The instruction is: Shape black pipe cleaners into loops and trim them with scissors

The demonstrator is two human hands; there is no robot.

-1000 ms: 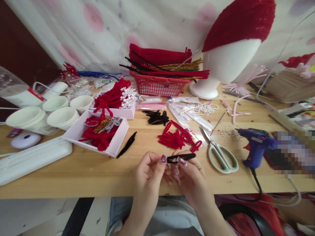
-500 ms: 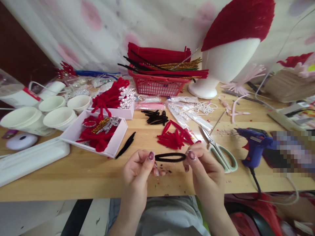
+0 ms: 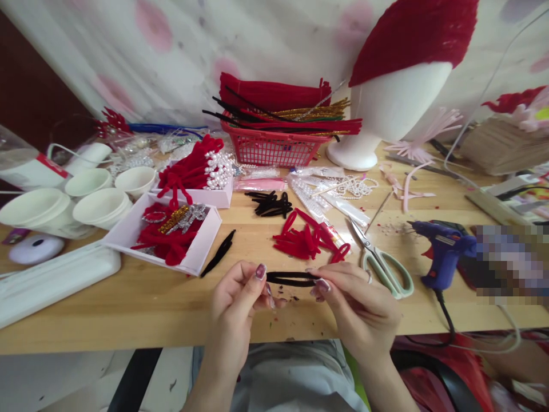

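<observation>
A loop of black pipe cleaner (image 3: 290, 278) is stretched sideways between my two hands, just over the table's front part. My left hand (image 3: 240, 297) pinches its left end between thumb and fingers. At the other end, the thumb and fingers of my right hand (image 3: 360, 303) press on the loop and cover its tip. Beyond the hands lie red pipe cleaner loops (image 3: 300, 240) in a loose heap and a pile of black loops (image 3: 270, 203). One more black piece (image 3: 218, 253) rests to the left of my left hand.
Scissors (image 3: 381, 263) with pale green handles and a blue glue gun (image 3: 446, 252) lie on the right. A white box (image 3: 201, 263) of red pieces and several paper cups (image 3: 103, 207) stand left. Behind are a red basket (image 3: 274, 147) and a white foam head (image 3: 394, 103).
My right hand has shifted its grip inward, with its fingers now laid over the right end of the black loop. The loop looks narrower. My left hand keeps its pinch.
</observation>
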